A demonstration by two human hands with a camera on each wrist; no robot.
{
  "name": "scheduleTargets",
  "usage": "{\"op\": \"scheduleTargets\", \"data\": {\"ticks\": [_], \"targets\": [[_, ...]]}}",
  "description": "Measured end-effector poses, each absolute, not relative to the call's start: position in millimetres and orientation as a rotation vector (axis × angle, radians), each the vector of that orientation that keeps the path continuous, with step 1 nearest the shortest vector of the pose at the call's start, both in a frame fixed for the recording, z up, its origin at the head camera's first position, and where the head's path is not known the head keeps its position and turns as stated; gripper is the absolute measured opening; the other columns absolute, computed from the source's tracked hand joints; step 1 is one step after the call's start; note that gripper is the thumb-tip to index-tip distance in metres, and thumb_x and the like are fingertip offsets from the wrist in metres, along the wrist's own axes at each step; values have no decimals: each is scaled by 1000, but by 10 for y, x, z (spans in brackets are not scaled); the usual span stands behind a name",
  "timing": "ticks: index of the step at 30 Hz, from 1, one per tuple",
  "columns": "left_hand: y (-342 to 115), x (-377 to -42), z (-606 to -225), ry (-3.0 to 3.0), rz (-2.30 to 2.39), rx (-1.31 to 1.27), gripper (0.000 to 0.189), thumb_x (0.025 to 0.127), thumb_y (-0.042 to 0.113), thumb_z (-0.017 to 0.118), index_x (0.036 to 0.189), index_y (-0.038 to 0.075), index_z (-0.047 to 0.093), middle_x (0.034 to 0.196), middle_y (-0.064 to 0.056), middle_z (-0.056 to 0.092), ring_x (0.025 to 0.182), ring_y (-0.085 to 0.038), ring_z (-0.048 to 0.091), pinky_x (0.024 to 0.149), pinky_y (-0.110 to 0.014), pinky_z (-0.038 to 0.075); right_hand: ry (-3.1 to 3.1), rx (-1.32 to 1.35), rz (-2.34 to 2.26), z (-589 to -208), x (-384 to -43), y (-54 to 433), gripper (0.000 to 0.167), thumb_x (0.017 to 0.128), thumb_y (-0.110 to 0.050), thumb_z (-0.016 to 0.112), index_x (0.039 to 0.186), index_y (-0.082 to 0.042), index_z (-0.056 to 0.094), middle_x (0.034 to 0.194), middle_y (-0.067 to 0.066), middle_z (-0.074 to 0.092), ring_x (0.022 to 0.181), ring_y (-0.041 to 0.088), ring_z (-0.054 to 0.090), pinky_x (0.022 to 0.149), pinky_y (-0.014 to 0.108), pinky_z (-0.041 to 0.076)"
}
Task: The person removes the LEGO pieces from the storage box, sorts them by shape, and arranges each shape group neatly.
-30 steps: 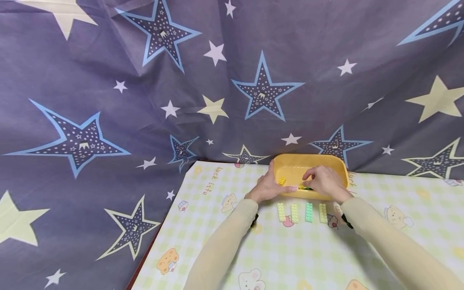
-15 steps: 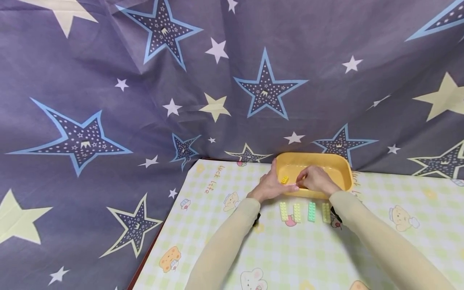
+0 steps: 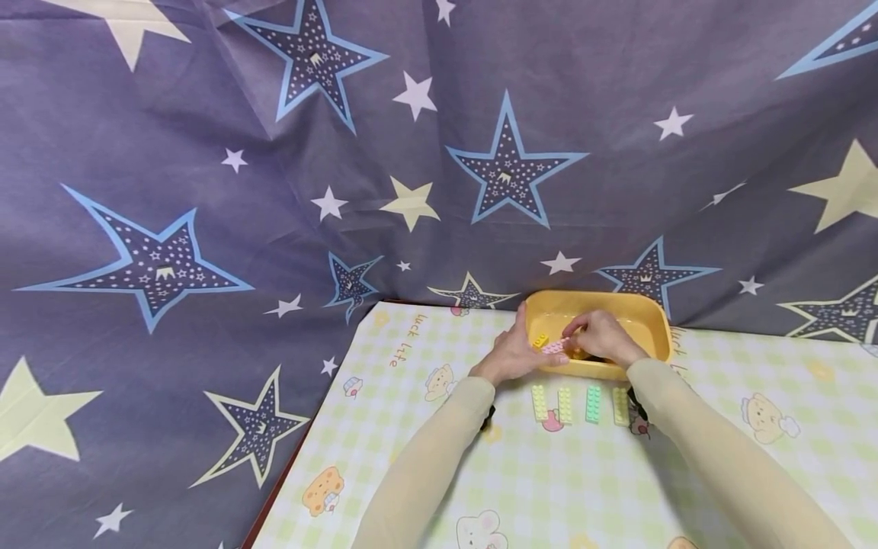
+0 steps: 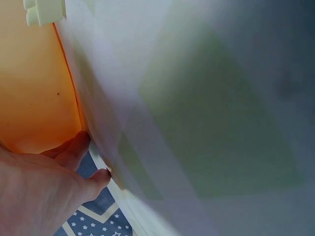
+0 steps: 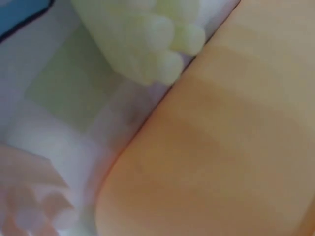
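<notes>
Both hands at a yellow bin [image 3: 593,370], right of centre in the head view.
Left hand [image 3: 509,355] holds its left end; the left wrist view shows the outer contact. The head view alone shows the pink brick [image 3: 552,347] inside, between the hands. Right hand [image 3: 600,335] reaches in, fingers bent; I cannot tell whether they hold anything.

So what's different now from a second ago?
The right hand moved left inside the tray, and a pink brick now shows plainly between the hands; I can't tell if it's gripped. The left hand stayed on the tray, and the four bricks in front stayed in their row.
</notes>
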State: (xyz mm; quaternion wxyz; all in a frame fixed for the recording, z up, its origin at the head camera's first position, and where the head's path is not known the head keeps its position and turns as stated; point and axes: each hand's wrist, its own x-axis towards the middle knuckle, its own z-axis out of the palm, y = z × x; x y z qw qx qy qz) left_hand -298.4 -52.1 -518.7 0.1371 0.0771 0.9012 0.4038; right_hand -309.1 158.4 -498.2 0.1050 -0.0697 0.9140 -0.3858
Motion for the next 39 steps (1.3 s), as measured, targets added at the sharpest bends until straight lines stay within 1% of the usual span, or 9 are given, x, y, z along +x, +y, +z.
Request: {"op": "scheduleTargets", "data": {"ticks": [6, 13, 17, 20, 23, 26, 32, 36, 39], "targets": [[-495, -2970, -5167, 2613, 1163, 238, 142, 79, 64, 92, 177, 31, -6, 180, -12, 33, 164, -44, 34, 130, -65, 37, 2661, -213, -1152, -5002, -3091, 1608, 29, 87, 0, 76, 116, 4, 81, 119, 24, 78, 88, 23, 62, 72, 26, 48], [-466, -2965, -5151, 2608, 1178, 244, 143, 78, 65, 92, 177, 32, -6, 180, -13, 34, 164, -43, 34, 130, -64, 36, 2666, -265, -1099, -4977, -3091, 1669, 28, 90, 3, 73, 117, 6, 80, 118, 25, 78, 93, 28, 62, 75, 27, 49], [-456, -2970, -5185, 2605, 1171, 246, 143, 78, 67, 91, 177, 34, -6, 180, -12, 35, 164, -41, 35, 130, -62, 37, 2661, -315, -1082, -4983, -3075, 1722, 27, 92, 2, 75, 119, 7, 79, 117, 25, 76, 95, 28, 61, 78, 28, 49], [-453, -2968, -5200, 2603, 1161, 234, 143, 78, 68, 91, 177, 34, -6, 179, -14, 36, 164, -41, 36, 130, -62, 38, 2671, -345, -1089, -4965, -3054, 1766, 27, 92, -3, 79, 117, 7, 79, 107, 22, 75, 90, 26, 59, 77, 29, 46], [-453, -2962, -5195, 2599, 1159, 216, 143, 78, 67, 91, 177, 34, -6, 178, -16, 36, 164, -41, 35, 130, -63, 38, 2675, -331, -1106, -4936, -3034, 1819, 30, 93, -9, 82, 119, 6, 80, 95, 15, 70, 83, 22, 56, 72, 30, 44], [-458, -2964, -5186, 2600, 1160, 204, 142, 79, 66, 92, 177, 34, -6, 179, -15, 35, 165, -41, 34, 130, -62, 38, 2688, -300, -1100, -4916, -3012, 1886, 34, 94, -14, 84, 122, 4, 79, 85, 7, 66, 77, 19, 54, 68, 28, 42], [-476, -2973, -5183, 2603, 1162, 210, 142, 79, 65, 92, 177, 33, -6, 180, -13, 34, 165, -41, 34, 132, -62, 35, 2740, -275, -1146, -4854, -2917, 2009, 35, 93, -13, 83, 123, 5, 79, 68, -1, 55, 64, 14, 48, 60, 26, 37], [-500, -2971, -5191, 2608, 1159, 218, 144, 78, 66, 92, 177, 32, -6, 179, -15, 35, 164, -41, 36, 132, -61, 36, 2756, -263, -1199, -4788, -2825, 2084, 34, 94, -13, 84, 121, 7, 79, 62, -4, 46, 59, 13, 44, 56, 25, 34], [-522, -2972, -5189, 2620, 1159, 229, 144, 78, 67, 92, 177, 31, -6, 179, -15, 36, 163, -41, 38, 132, -60, 36, 2777, -251, -1207, -4725, -2747, 2139, 34, 93, -14, 84, 120, 7, 79, 61, -5, 45, 58, 12, 44, 55, 25, 33]]}}
